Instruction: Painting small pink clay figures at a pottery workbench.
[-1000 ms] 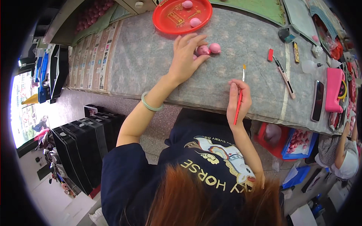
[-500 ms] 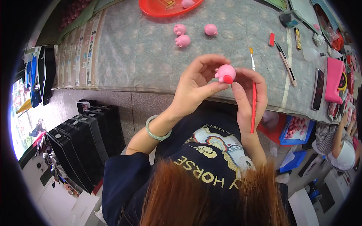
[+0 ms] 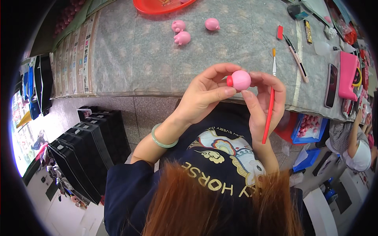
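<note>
We see the left hand (image 3: 204, 93) clamped on a pink ball-shaped figure (image 3: 242, 80), thumb on the near side and fingers on the far side; its round red part (image 3: 230, 81) faces left. The right hand (image 3: 263, 103) is closed around a red paintbrush (image 3: 269, 115), bristles pointing away from the body. Its thumb and fingers come up to the figure's right side, though we cannot tell how firmly they touch it. So the figure is between the 2 hands, by the table's near edge.

Farther back on the grey-covered table (image 3: 134, 59), we find 3 more pink figures (image 3: 182, 38): 2 close together, 1 apart to their right. Beyond them sits a red tray (image 3: 157, 11). A dark phone (image 3: 331, 85) lies at right.
</note>
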The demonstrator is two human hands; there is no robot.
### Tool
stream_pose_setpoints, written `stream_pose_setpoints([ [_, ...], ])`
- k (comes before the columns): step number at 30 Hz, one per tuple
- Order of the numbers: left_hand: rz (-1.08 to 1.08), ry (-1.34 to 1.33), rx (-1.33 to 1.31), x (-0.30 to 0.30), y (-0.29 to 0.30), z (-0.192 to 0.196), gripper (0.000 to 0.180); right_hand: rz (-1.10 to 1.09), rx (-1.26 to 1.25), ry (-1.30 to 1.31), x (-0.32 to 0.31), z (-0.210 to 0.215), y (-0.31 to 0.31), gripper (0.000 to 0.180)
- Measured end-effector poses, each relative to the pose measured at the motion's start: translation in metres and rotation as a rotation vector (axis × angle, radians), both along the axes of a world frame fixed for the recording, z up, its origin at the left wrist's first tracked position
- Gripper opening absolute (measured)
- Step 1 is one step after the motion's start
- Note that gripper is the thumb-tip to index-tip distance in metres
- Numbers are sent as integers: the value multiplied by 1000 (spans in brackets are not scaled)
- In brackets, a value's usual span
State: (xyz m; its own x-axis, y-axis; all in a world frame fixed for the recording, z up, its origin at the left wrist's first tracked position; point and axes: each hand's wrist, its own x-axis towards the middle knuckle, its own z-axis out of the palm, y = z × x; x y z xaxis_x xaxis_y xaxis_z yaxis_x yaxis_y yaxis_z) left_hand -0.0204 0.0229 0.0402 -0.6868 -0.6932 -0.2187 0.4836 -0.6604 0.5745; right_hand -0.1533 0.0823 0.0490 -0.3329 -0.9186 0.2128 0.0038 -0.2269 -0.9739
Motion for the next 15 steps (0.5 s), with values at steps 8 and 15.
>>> stream_pose_setpoints([
  [8,-15,39,10,0,-2,0,39,-16,-67,192,0,-3,0,48],
  [15,-19,60,-12,0,-2,2,39,-48,-147,124,3,-5,-3,50],
])
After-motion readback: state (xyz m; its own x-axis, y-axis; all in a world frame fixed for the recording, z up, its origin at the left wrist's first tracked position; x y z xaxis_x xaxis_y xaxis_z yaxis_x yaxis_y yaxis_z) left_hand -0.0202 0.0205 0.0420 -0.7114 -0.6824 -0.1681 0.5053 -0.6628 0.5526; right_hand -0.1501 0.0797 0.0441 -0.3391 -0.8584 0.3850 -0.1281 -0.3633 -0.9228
